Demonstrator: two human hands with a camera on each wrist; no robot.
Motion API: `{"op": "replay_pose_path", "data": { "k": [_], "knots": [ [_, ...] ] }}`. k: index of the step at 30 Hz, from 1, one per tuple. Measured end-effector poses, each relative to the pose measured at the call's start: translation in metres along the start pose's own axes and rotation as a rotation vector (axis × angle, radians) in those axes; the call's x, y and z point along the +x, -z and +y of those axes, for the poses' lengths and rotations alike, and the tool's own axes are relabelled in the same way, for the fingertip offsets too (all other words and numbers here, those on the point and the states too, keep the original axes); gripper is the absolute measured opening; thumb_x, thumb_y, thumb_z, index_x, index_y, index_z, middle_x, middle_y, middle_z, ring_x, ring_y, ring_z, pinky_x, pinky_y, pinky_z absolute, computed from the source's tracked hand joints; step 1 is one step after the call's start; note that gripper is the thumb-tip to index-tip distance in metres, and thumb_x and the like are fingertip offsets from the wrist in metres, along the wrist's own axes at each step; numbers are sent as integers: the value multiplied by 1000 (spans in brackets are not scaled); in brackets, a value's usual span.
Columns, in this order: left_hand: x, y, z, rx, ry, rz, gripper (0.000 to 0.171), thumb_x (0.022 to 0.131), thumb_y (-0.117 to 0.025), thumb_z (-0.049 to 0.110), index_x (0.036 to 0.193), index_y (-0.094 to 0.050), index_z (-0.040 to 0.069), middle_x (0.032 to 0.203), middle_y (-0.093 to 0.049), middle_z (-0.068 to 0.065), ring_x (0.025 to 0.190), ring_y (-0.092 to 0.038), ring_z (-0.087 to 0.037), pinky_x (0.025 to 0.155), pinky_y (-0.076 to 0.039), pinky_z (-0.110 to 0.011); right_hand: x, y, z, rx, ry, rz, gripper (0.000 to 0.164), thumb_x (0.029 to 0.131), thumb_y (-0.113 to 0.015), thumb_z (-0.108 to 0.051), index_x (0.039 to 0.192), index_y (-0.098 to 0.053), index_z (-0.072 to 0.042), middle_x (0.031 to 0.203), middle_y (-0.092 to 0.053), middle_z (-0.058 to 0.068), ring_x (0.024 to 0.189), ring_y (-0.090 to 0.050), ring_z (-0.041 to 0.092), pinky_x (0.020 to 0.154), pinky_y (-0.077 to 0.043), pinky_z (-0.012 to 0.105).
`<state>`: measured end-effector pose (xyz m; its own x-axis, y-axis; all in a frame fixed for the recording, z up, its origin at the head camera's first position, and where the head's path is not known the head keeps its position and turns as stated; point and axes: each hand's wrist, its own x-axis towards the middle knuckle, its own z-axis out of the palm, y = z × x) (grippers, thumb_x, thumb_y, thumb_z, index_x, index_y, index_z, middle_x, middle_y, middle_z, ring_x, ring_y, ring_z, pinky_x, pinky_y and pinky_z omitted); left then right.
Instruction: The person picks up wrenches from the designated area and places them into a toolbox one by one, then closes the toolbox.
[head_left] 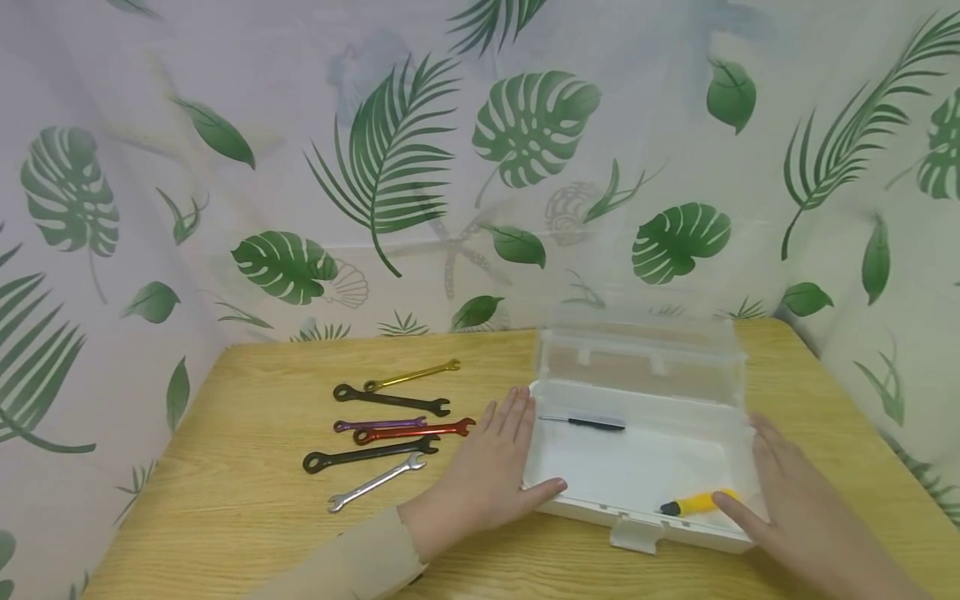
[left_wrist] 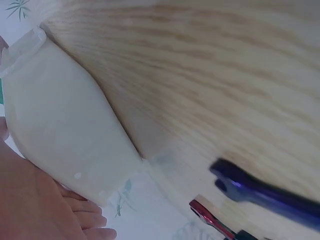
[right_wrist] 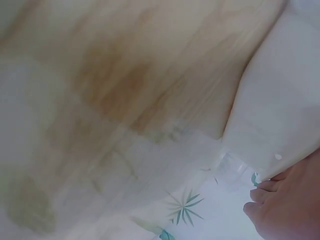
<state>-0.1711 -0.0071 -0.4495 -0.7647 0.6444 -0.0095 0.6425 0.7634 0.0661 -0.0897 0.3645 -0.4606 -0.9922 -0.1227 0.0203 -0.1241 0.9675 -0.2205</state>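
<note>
At left on the table (head_left: 225,467) lie six wrenches (head_left: 412,432). The left hand (head_left: 491,479), fingers straight, rests along the box's left end, thumb over the front rim. The box (head_left: 637,467) sits on the table, long axis left to right, latch (head_left: 635,533) toward the person; it is white, its clear lid (head_left: 641,367) tipped back. Inside are a black-handled screwdriver (head_left: 596,424) and a yellow tool (head_left: 697,503). The right hand (head_left: 802,492), fingers extended, lies along the right end, grasping nothing.

Wrenches (head_left: 412,432) lie left of the box (head_left: 630,467).
</note>
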Motion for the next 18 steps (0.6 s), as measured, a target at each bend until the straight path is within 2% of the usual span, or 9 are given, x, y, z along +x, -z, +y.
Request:
{"op": "replay_pose_path", "data": {
  "k": [2, 4, 5, 11, 13, 18],
  "knots": [
    [-3, 0, -2, 8, -1, 0, 104, 103, -37, 76, 168, -13, -2, 178, -9, -21, 167, -10, -32, 135, -18, -47, 2, -1, -1, 2, 23, 10, 103, 105, -61, -53, 158, -16, 23, 173, -7, 35, 156, -18, 58, 133, 11, 46],
    [-5, 0, -5, 14, 5, -6, 105, 103, -37, 77, 168, -13, -2, 178, -9, -20, 167, -10, -32, 136, -19, -47, 4, -2, -1, 1, 58, 31, 101, 105, -62, -51, 159, -16, 22, 174, -6, 33, 158, -17, 56, 128, 21, 31],
    [-6, 0, -6, 14, 6, -9, 106, 102, -38, 77, 168, -13, -2, 178, -9, -20, 167, -10, -31, 136, -18, -46, 5, -3, -1, -4, 72, 37, 101, 105, -63, -50, 159, -16, 21, 175, -6, 33, 159, -16, 55, 126, 22, 27],
    [-12, -2, -13, 35, 10, -8, 109, 100, -39, 80, 168, -14, -1, 178, -9, -18, 167, -9, -31, 136, -19, -46, 15, -3, 1, -24, 192, 120, 97, 102, -69, -47, 156, -26, 22, 177, -9, 26, 161, -19, 47, 124, 18, 14],
    [-15, -1, -15, 37, 7, -2, 110, 100, -39, 81, 168, -15, -2, 178, -9, -19, 167, -9, -31, 135, -19, -47, 19, -3, 2, -38, 246, 168, 96, 100, -72, -45, 154, -30, 23, 177, -12, 24, 163, -19, 42, 119, 17, 5],
    [-21, 0, -18, 29, 4, 2, 110, 100, -39, 80, 168, -15, -3, 178, -8, -20, 167, -9, -34, 135, -20, -48, 27, -1, 3, -63, 276, 142, 97, 100, -71, -46, 156, -29, 21, 178, -10, 21, 166, -13, 35, 117, 16, 3]
  ]
}}
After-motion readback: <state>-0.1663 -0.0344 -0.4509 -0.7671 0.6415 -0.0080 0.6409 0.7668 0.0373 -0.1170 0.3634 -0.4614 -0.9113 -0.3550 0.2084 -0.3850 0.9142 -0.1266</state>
